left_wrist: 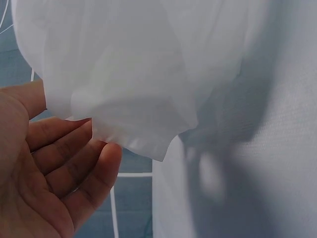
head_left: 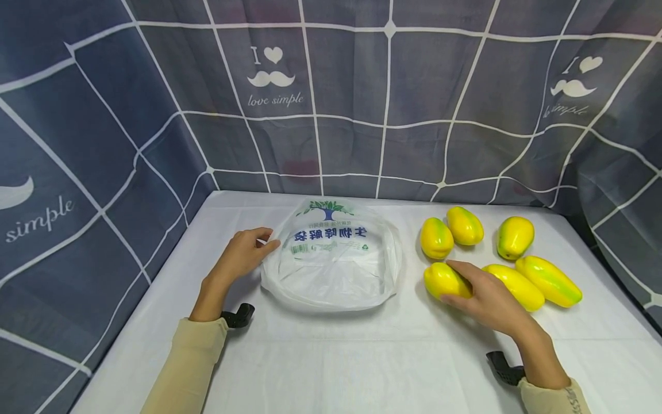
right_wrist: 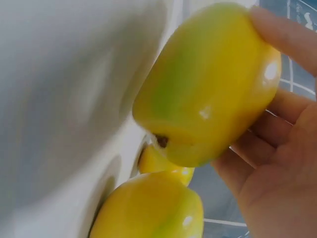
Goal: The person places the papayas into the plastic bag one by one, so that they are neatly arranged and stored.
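Note:
A translucent white plastic bag (head_left: pixel 331 282) lies on the table, its mouth spread wide, with a printed green tree and mirrored lettering showing. At its left edge my left hand (head_left: pixel 243 253) pinches the film between thumb and fingers; the left wrist view shows the bag's film (left_wrist: pixel 119 89) covering some fingertips. My right hand (head_left: pixel 488 296) grips a glossy yellow fruit with a green streak (right_wrist: pixel 208 89), papaya-like in shape, its brown stem end visible in the right wrist view. In the head view this held fruit (head_left: pixel 443 280) is nearest the bag among the fruits.
Around the right hand lie more such fruits: two behind it (head_left: pixel 436 238) (head_left: pixel 465 226), one farther right (head_left: pixel 515 237), and two longer ones (head_left: pixel 517 286) (head_left: pixel 549 280) beside it. A dark gridded curtain (head_left: pixel 351 144) borders the white-covered table (head_left: pixel 362 362) at the back and sides.

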A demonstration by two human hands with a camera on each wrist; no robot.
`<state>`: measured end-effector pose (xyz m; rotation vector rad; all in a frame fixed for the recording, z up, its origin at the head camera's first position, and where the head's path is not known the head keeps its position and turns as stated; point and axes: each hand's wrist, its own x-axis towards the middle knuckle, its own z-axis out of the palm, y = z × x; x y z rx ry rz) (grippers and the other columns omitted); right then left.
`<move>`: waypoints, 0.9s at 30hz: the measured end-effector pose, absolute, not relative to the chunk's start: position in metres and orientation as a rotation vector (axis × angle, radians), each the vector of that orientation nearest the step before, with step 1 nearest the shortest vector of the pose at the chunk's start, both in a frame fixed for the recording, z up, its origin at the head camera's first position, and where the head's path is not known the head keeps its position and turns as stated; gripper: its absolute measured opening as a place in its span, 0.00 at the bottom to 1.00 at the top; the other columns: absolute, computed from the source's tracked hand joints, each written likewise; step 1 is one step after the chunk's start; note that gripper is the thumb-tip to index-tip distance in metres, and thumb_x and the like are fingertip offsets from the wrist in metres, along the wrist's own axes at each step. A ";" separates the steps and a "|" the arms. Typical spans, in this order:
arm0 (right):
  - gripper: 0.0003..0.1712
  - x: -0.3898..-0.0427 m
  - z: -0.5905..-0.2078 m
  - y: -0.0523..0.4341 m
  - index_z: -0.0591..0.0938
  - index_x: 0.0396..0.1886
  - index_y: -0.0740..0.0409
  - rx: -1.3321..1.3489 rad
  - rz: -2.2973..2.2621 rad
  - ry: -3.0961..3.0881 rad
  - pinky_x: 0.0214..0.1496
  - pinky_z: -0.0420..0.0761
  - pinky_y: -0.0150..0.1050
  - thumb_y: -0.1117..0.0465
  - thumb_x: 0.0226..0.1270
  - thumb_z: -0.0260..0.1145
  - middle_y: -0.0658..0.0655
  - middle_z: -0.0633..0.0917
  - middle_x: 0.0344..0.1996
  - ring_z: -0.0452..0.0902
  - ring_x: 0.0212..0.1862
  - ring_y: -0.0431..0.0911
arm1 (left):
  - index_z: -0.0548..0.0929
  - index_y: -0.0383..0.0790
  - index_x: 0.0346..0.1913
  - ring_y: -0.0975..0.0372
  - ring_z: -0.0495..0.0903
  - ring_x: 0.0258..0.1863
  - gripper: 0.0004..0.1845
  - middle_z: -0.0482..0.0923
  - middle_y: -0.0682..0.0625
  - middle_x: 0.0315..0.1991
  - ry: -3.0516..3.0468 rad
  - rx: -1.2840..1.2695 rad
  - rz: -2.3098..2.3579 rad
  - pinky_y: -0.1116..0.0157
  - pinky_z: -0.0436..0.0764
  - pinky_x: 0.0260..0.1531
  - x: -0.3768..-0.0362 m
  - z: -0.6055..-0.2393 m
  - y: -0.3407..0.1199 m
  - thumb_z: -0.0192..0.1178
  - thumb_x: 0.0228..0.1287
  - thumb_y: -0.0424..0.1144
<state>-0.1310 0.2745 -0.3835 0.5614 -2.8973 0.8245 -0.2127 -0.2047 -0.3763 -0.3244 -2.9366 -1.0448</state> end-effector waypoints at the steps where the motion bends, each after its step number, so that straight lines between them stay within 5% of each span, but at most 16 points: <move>1: 0.41 -0.131 -0.383 0.274 0.72 0.67 0.66 0.558 0.841 -2.887 0.60 0.68 0.62 0.51 0.59 0.75 0.66 0.79 0.59 0.73 0.60 0.63 | 0.76 0.30 0.63 0.48 0.81 0.48 0.25 0.80 0.37 0.54 -2.935 -0.324 -1.043 0.51 0.79 0.48 -0.213 -0.376 -0.205 0.59 0.71 0.45; 27: 0.41 -0.124 -0.374 0.241 0.71 0.66 0.64 0.587 0.756 -2.593 0.57 0.70 0.60 0.59 0.54 0.78 0.65 0.77 0.59 0.72 0.59 0.61 | 0.76 0.28 0.62 0.46 0.81 0.48 0.24 0.80 0.35 0.53 -2.922 -0.352 -0.993 0.48 0.77 0.50 -0.213 -0.377 -0.206 0.57 0.73 0.44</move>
